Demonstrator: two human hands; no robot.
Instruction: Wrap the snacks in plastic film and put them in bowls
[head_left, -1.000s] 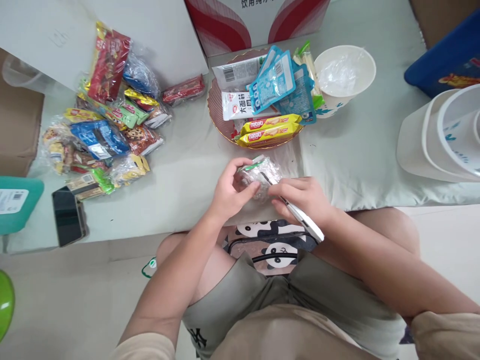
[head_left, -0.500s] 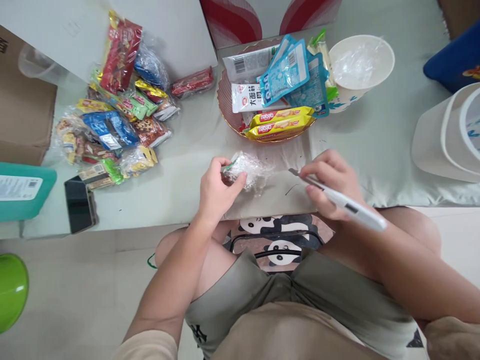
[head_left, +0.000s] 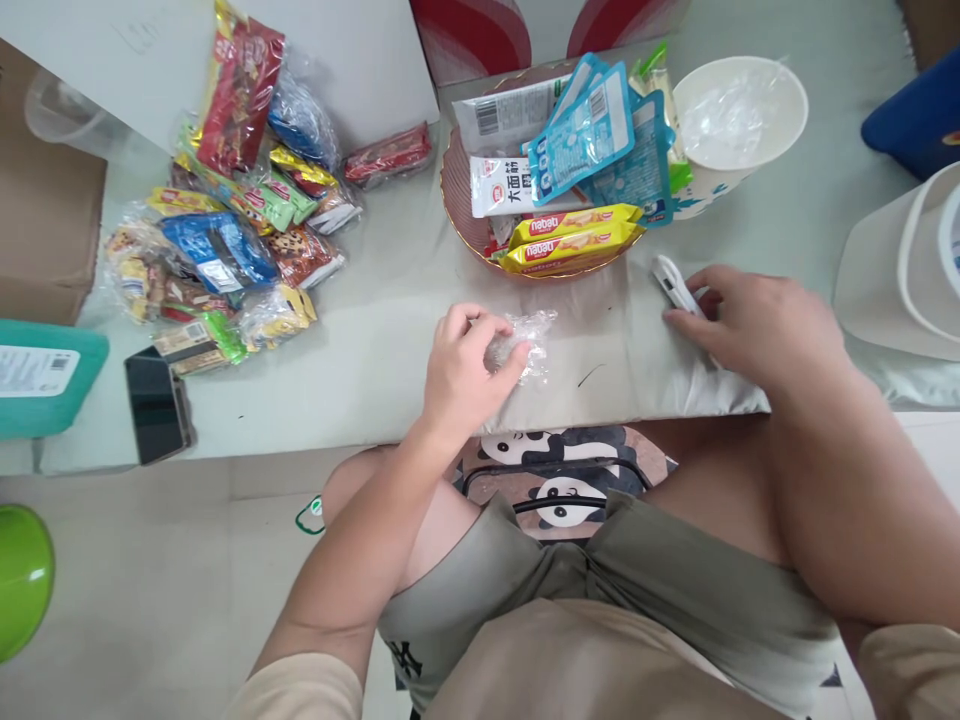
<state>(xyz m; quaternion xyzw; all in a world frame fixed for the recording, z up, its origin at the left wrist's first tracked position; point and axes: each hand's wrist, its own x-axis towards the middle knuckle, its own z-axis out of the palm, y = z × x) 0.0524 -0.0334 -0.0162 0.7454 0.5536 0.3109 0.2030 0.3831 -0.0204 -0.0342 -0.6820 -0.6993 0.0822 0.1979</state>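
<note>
My left hand (head_left: 472, 365) is closed around a crumpled clear plastic wrapper (head_left: 538, 345) near the table's front edge; part of the wrapper is hidden under the fingers. Off to the right, my right hand (head_left: 757, 325) grips a white utility knife (head_left: 675, 284) low over the tabletop. No blade shows on the knife, and its lower part is hidden by the hand. Behind the hands sits a gold-rimmed basket (head_left: 453, 215) filled with snack packs, among them yellow nabati wafers (head_left: 570, 240) and blue pouches (head_left: 581, 135).
A paper cup (head_left: 795, 100) with clear plastic inside stands right of the basket. Heaped at left are wrapped snacks (head_left: 225, 250), with a phone (head_left: 156, 405) before them. A white bucket (head_left: 870, 270) is at far right. A dark thin strip (head_left: 591, 375) lies between my hands.
My right hand has carried the utility knife to the right and turned it, bringing it low over the table. My left hand has shifted slightly right with the wrapper; its green patch is now out of sight.
</note>
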